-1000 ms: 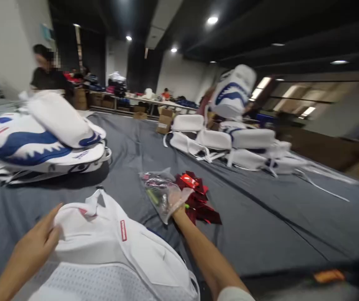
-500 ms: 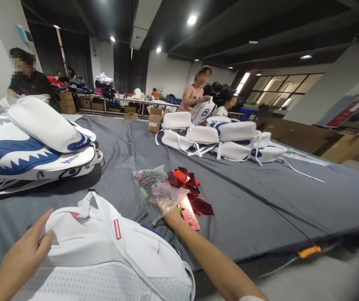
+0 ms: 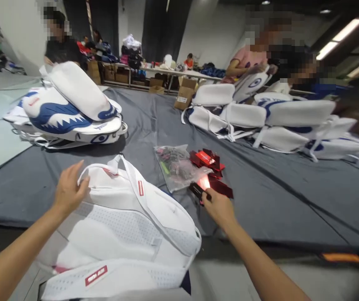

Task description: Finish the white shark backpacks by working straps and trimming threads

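A white backpack (image 3: 113, 217) lies at the near edge of the table, its straps and padded back facing up and small red labels on it. My left hand (image 3: 70, 186) is closed on the backpack's top edge, near its carry loop. My right hand (image 3: 220, 207) pinches a small black tag (image 3: 197, 191), just above the table; its far side is partly hidden by my fingers. Beside it lies a clear plastic bag (image 3: 176, 169) of small dark, pink and green pieces. Shiny red cards (image 3: 209, 159) are heaped to the right of that bag.
White and blue backpacks are stacked at the left (image 3: 60, 110); more backpacks (image 3: 245, 115) stand in a row at the back right. Dark grey cloth (image 3: 142, 121) covers the table. A co-worker in pink (image 3: 248, 60) handles a bag behind the row; another in black (image 3: 62, 50) stands far left.
My right hand has come out of the plastic bag and now holds a small black tag. My left hand stays on the backpack. The view has turned and tilted down.
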{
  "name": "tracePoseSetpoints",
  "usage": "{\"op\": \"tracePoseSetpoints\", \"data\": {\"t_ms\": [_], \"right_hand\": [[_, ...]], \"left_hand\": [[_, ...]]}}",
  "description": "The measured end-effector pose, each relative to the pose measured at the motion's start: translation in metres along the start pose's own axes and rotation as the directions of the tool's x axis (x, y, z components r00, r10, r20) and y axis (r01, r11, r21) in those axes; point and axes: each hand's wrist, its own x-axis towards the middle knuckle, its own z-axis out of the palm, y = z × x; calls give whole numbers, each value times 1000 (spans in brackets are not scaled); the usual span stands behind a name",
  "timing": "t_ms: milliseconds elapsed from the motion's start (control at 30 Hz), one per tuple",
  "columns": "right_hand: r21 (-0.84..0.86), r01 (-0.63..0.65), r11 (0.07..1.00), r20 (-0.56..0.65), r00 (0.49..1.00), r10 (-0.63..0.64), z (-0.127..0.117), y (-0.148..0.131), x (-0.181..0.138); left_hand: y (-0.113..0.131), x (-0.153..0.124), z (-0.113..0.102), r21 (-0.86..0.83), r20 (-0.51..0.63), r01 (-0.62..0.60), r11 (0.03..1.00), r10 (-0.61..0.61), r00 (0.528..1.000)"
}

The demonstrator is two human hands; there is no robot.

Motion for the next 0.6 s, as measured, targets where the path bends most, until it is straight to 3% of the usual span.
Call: {"op": "tracePoseSetpoints", "data": {"t_ms": [67, 133, 200, 267, 333, 400, 433, 500, 533, 600], "right_hand": [[131, -39, 991, 27, 999, 36, -22, -22, -9], [276, -18, 961, 87, 996, -7, -34, -54, -15], [447, 15, 894, 158, 983, -96, -38, -90, -20], [574, 57, 817, 224, 948, -224, -36, -123, -25], [634, 117, 764, 232, 914, -333, -32, -146, -31], [653, 153, 741, 168, 926, -338, -29, -157, -35], [660, 136, 739, 146, 942, -304, -28, -159, -36], [690, 2, 723, 244, 941, -235, -26, -163, -38], [710, -102, 697, 354, 907, -228, -24, -165, -39], [727, -292, 622, 554, 784, -279, -19, -174, -41]], "left_hand": [[25, 5, -6, -67, -120, -105, 992, 96, 988], [62, 11, -10, -244, -114, -142, 959, 117, 987], [103, 13, -10, -486, 33, -107, 867, 141, 989], [136, 13, -6, -647, 204, -25, 762, 205, 957], [151, 11, -2, -691, 230, -33, 722, 263, 937], [149, 7, -3, -633, 42, -234, 738, 334, 942], [144, 4, -5, -549, -96, -370, 750, 383, 919], [131, -4, -10, -318, -313, -570, 758, 483, 818], [125, -8, -12, -212, -360, -619, 756, 528, 769], [117, -15, -12, -72, -370, -667, 742, 601, 708]]}}
